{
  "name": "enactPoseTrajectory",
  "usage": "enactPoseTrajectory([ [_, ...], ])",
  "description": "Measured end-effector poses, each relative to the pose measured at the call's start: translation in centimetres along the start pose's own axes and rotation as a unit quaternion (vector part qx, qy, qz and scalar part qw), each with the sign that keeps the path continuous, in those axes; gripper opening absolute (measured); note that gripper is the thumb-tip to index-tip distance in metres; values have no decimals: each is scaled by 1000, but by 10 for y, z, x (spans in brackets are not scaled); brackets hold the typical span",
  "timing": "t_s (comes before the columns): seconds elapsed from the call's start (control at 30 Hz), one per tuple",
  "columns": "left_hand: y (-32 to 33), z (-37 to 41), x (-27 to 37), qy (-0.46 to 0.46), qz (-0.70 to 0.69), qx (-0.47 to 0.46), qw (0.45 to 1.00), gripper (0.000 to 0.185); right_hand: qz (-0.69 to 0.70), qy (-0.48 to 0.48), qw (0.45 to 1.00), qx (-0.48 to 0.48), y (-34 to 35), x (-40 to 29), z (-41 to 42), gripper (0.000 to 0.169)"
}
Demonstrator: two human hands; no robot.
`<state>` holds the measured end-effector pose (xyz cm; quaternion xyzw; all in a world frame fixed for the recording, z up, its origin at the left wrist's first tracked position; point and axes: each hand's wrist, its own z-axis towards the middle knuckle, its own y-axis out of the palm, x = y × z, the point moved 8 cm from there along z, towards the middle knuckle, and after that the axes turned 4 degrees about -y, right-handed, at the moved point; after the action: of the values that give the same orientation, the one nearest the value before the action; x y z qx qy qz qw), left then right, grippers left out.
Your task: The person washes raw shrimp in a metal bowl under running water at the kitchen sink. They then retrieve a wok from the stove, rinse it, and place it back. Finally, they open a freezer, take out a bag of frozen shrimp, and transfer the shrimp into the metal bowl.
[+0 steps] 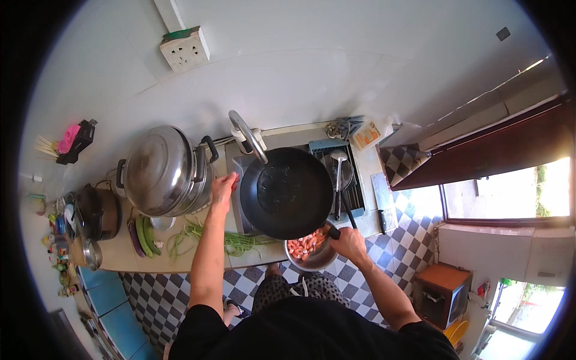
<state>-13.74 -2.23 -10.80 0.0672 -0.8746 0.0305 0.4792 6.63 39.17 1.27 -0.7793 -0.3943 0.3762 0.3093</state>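
Note:
A black wok (288,193) is over the sink (239,166), under the curved metal faucet (249,135), with some liquid in its bottom. My right hand (348,243) grips the wok's black handle at the lower right. My left hand (222,189) is raised just left of the wok's rim, its fingers drawn together; whether they touch anything I cannot tell. Below the wok, partly covered by it, a metal bowl (321,260) holds orange-pink shrimp (306,245). Long green beans (243,244) lie on the counter between my left forearm and the bowl.
A large lidded steel steamer pot (157,171) stands at the left, with green gourds (147,236) and an eggplant (135,238) in front of it. On the right are a dish rack (355,198) with a ladle (338,180), a plastic bottle (366,135) and a black-handled knife (382,221) near the counter edge.

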Motion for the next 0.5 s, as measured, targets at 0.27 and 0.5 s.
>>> enactPoseTrajectory([
  [0.27,-6,-50,-31,-112,-284,13,952,29,-9,-44,999,-30,1,14,15,34],
  [0.5,-28,-54,-54,-106,-296,60,947,36,-3,-41,999,-21,-2,13,4,33],
])
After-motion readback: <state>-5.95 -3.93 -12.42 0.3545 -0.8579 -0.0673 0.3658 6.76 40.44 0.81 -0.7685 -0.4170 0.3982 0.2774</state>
